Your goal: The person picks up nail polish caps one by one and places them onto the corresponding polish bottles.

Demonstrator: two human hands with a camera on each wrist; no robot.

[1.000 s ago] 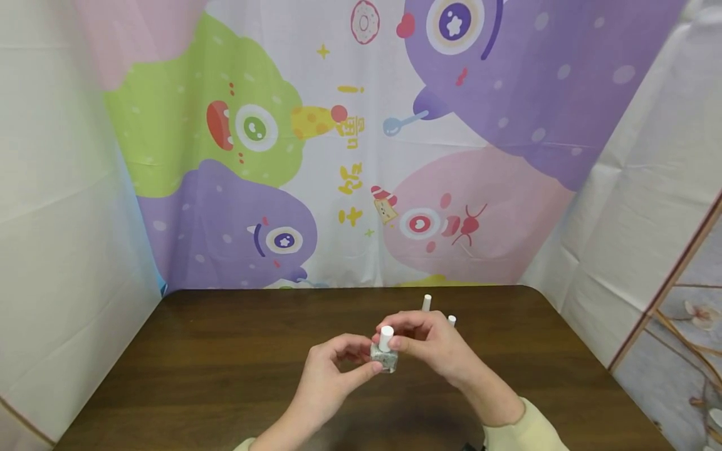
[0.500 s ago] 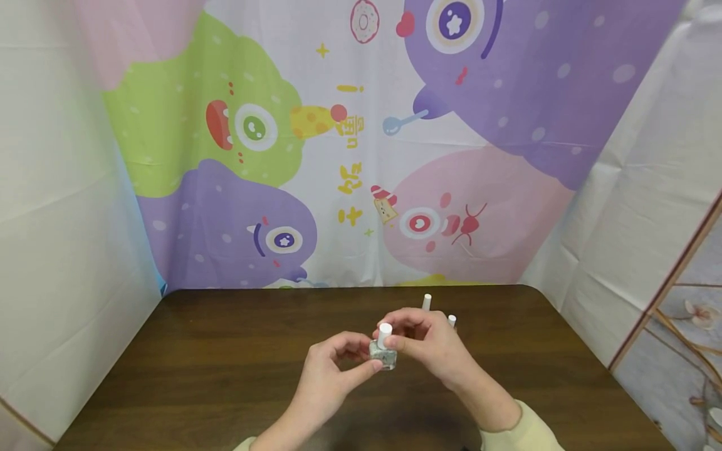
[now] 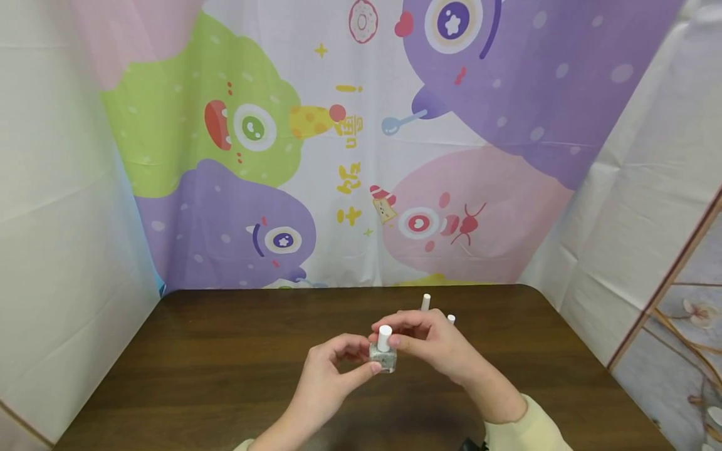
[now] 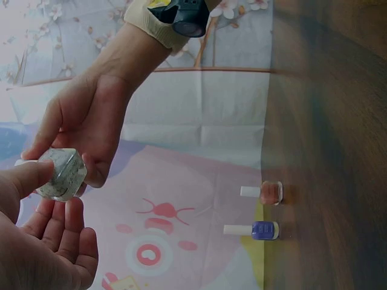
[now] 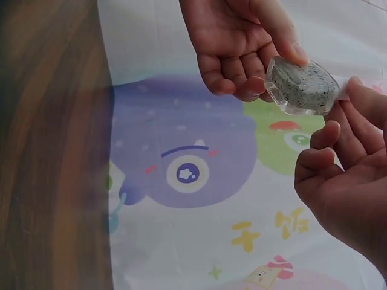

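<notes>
A nail polish bottle (image 3: 383,358) of clear glass, with speckled grey-green polish and a white cap (image 3: 385,338), is held up over the table with its cap on top. My left hand (image 3: 333,374) pinches the glass body between thumb and fingers. The thumb and fingers of my right hand (image 3: 437,341) pinch the white cap. In the right wrist view the speckled bottle (image 5: 302,86) shows its base, with the left thumb along its side. The left wrist view also shows the bottle (image 4: 63,174) between both hands.
Two more polish bottles stand upright on the brown wooden table (image 3: 242,369) behind my right hand: a purple-blue bottle (image 4: 265,230) and a reddish-brown bottle (image 4: 271,193), both white-capped. A cartoon-printed cloth (image 3: 361,156) hangs at the table's far edge. Pale cloths hang at both sides.
The bottle stays between both hands at nearly the same spot. The right hand's fingers have shifted slightly around the cap.
</notes>
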